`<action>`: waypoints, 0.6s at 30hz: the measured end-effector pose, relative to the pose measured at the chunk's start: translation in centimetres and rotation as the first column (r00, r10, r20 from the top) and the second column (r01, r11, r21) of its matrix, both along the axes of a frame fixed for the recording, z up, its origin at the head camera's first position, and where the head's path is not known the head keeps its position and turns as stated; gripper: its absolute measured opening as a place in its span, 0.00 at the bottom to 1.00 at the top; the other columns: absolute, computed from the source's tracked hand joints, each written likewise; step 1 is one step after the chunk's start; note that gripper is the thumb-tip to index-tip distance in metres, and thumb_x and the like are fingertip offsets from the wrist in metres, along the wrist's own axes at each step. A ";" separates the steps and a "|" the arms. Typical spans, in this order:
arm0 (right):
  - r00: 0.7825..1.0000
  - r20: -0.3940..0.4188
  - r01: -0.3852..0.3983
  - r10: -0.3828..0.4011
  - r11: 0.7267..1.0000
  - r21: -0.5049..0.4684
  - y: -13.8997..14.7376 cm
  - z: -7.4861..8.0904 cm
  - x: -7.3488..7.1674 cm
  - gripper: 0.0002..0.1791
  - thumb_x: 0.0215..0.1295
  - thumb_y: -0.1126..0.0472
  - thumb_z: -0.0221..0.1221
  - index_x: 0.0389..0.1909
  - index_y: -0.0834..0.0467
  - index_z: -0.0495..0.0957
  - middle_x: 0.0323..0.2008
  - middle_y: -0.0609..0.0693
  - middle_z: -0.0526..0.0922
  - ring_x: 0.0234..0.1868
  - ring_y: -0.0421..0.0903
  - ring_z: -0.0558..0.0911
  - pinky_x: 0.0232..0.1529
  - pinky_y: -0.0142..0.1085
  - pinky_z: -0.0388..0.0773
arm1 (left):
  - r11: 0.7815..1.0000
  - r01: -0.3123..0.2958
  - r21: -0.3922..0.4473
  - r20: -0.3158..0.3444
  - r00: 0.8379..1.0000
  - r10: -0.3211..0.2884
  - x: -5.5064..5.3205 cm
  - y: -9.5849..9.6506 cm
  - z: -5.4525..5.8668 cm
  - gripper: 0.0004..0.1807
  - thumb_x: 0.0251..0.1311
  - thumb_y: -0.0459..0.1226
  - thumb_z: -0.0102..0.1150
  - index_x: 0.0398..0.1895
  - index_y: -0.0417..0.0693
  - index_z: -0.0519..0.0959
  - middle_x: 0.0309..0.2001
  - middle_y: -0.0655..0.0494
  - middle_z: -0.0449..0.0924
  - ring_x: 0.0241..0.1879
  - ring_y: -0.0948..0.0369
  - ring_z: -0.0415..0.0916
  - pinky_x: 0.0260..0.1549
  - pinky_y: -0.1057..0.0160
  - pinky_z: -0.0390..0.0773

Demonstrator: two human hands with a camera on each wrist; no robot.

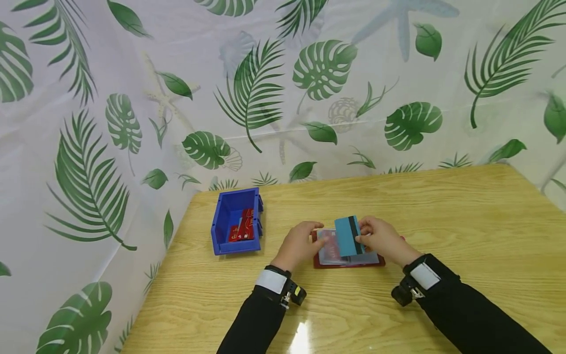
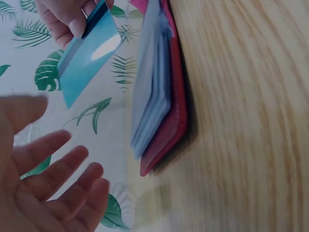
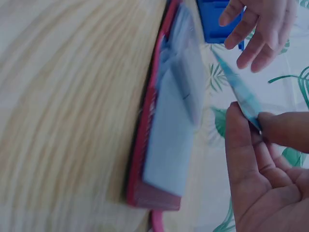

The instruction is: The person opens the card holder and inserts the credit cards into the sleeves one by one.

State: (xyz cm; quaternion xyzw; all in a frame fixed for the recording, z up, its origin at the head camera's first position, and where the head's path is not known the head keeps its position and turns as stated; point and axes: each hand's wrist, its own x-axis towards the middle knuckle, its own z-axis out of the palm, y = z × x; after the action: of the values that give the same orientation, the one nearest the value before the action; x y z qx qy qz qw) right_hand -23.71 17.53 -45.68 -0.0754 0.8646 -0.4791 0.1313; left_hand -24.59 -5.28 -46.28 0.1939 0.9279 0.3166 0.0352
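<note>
Black sleeves [image 1: 255, 317] are showing nearest; the left hand [image 1: 297, 247] is hanging loose, the right hand [image 1: 383, 240] pinching a blue card [image 1: 345, 237] above the open wallet [image 1: 326, 266], its apparently one-edge grip risking a slip.

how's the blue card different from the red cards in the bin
The blue card is light blue with a dark stripe; the red cards are red with pale print. The right hand holds the blue card up, while the red cards lie in the blue bin. All look flat and card-shaped.
</note>
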 end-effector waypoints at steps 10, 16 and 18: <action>0.994 0.028 0.102 -0.102 0.995 0.012 1.0 -0.9 -0.1 0.37 0.64 0.74 0.56 0.70 0.73 0.49 0.37 0.62 0.70 0.28 0.49 0.80 0.30 0.41 0.81 | 0.962 0.130 -0.239 0.076 0.990 -0.115 -0.2 0.9 -1.4 0.35 0.59 0.47 0.67 0.69 0.51 0.68 0.73 0.50 0.59 0.68 0.52 0.63 0.62 0.56 0.68; 0.995 0.005 0.100 -0.101 0.993 0.056 0.9 -1.4 -0.2 0.35 0.64 0.74 0.56 0.69 0.74 0.53 0.29 0.54 0.65 0.24 0.46 0.76 0.26 0.40 0.80 | 0.955 0.128 -0.269 0.075 0.991 -0.112 0.0 1.1 -1.5 0.39 0.54 0.48 0.71 0.69 0.50 0.69 0.71 0.49 0.63 0.68 0.51 0.63 0.63 0.57 0.66; 0.995 -0.003 0.103 -0.103 0.992 0.068 0.9 -1.6 -0.2 0.34 0.64 0.73 0.56 0.69 0.74 0.53 0.29 0.54 0.64 0.24 0.46 0.76 0.26 0.40 0.80 | 0.952 0.125 -0.280 0.071 0.991 -0.110 0.0 1.1 -1.4 0.38 0.54 0.48 0.71 0.68 0.51 0.70 0.70 0.49 0.63 0.68 0.51 0.63 0.63 0.56 0.66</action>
State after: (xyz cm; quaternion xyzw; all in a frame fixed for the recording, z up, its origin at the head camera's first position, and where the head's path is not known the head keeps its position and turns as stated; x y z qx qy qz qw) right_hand -23.96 18.40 -47.28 -0.0259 0.8831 -0.4555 0.1092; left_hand -24.55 -4.14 -47.72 0.2330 0.9491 0.1831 0.1069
